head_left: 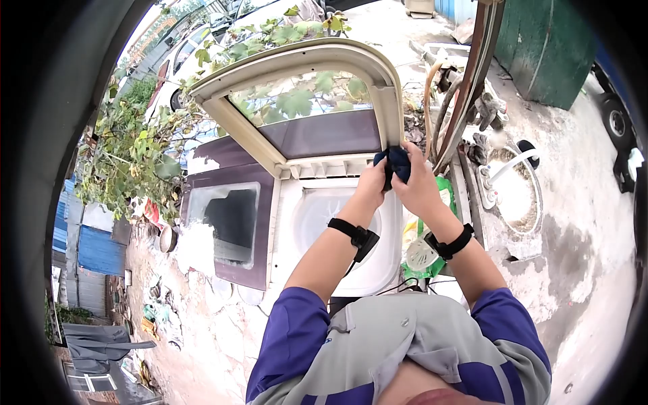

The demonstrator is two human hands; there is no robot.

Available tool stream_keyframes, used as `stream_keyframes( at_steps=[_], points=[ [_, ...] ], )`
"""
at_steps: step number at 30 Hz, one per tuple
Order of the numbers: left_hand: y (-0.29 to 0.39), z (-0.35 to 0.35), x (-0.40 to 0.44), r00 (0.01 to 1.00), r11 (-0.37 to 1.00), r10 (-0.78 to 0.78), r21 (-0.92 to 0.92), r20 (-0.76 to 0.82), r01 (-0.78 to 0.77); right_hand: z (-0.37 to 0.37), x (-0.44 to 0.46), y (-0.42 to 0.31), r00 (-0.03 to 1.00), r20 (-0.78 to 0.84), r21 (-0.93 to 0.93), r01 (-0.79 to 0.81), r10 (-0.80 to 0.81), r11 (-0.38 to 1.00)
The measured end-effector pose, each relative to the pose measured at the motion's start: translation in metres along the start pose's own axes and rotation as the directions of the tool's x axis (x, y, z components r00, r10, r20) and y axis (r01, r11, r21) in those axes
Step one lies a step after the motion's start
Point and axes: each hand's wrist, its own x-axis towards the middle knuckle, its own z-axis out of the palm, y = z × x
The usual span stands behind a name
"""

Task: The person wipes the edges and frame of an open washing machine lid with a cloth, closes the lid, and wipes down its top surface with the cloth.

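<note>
My left hand (372,181) and my right hand (418,183) are closed together around a dark blue cloth (398,165). They press it against the lower right corner of a raised, cream-framed lid (386,74) with a clear window. The lid belongs to a twin-tub washing machine (287,202), which stands in front of me. Below my forearms the round white tub opening (320,212) shows, partly covered by my left arm. The fingertips are partly hidden by the cloth.
A purple panel with a window (223,223) covers the machine's left side. A green bag (445,192) sits close to its right. Further right are a basin (536,212) and a white faucet (514,164). Leafy vines (145,148) hang behind and left. A rusty post (469,88) rises behind.
</note>
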Motion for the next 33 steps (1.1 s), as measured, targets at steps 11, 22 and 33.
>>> stream_keyframes(
  at_steps=[11, 22, 33],
  points=[
    [-0.009, 0.011, -0.002, 0.996, 0.967, 0.082, -0.244, 0.025, -0.074, -0.010, 0.003, 0.010, 0.983, 0.070, -0.030, 0.174, -0.171, 0.984],
    [0.074, 0.050, -0.037, 0.918, 0.914, 0.194, -0.403, 0.347, -0.041, -0.035, 0.051, -0.037, 0.945, -0.070, 0.030, 0.321, -0.319, 0.947],
    [0.057, 0.054, -0.029, 0.924, 0.934, 0.350, 0.011, 0.157, -0.356, -0.041, 0.064, -0.032, 0.921, 0.025, -0.191, 0.385, -0.388, 0.903]
  ],
)
